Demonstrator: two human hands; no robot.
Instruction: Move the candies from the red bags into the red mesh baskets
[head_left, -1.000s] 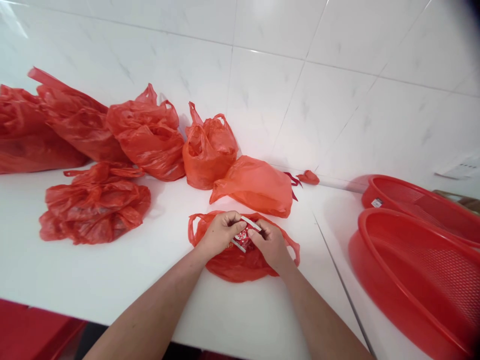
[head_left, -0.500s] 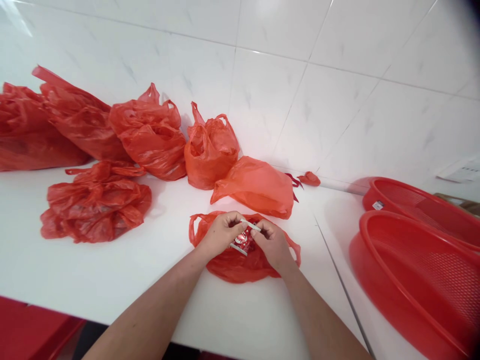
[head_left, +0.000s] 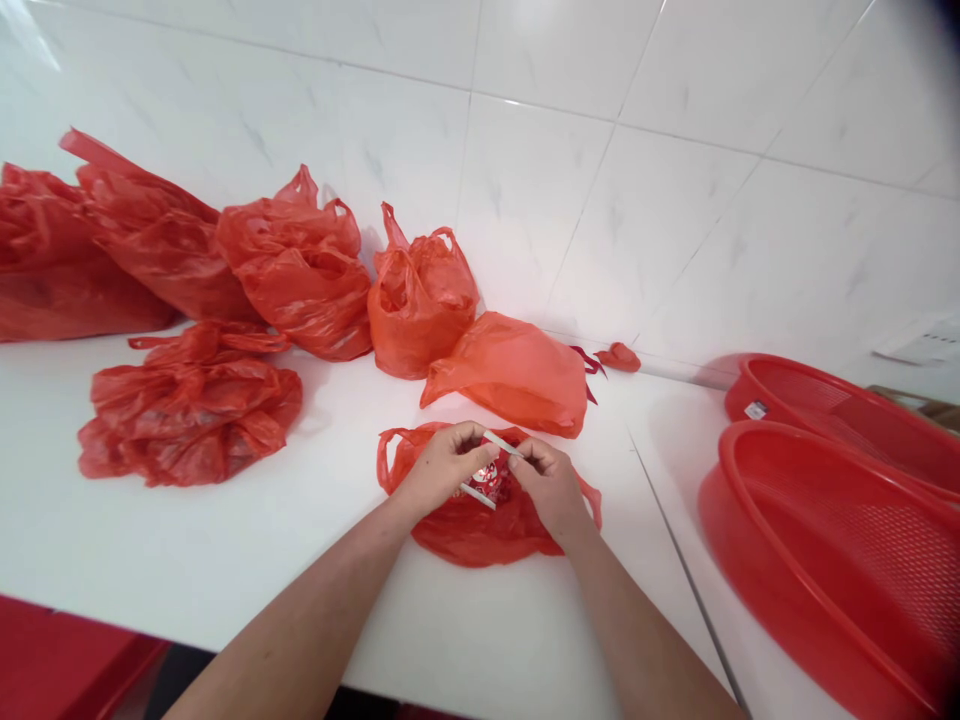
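A small red packet (head_left: 489,482) with white lettering and pale strips along its upper and lower edges is between my hands. My left hand (head_left: 448,468) pinches it at the upper left, and my right hand (head_left: 547,487) pinches the pale upper edge at the right. Beneath them, an open red plastic bag (head_left: 480,540) lies spread on the white table, its handles out to both sides. What the bag contains is hidden by my hands and the packet. Just behind it lies another red bag (head_left: 517,375), on its side.
Several filled red bags (head_left: 300,280) stand along the tiled wall, and a crumpled red bag (head_left: 195,410) sits at left on the white table (head_left: 330,560). Two red mesh baskets (head_left: 817,560) take up the right side. A small red scrap (head_left: 619,357) lies by the wall.
Both hands stay in nearly the same place over the bag. The packet has shifted slightly between my fingers, its upper edge tilting a little more.
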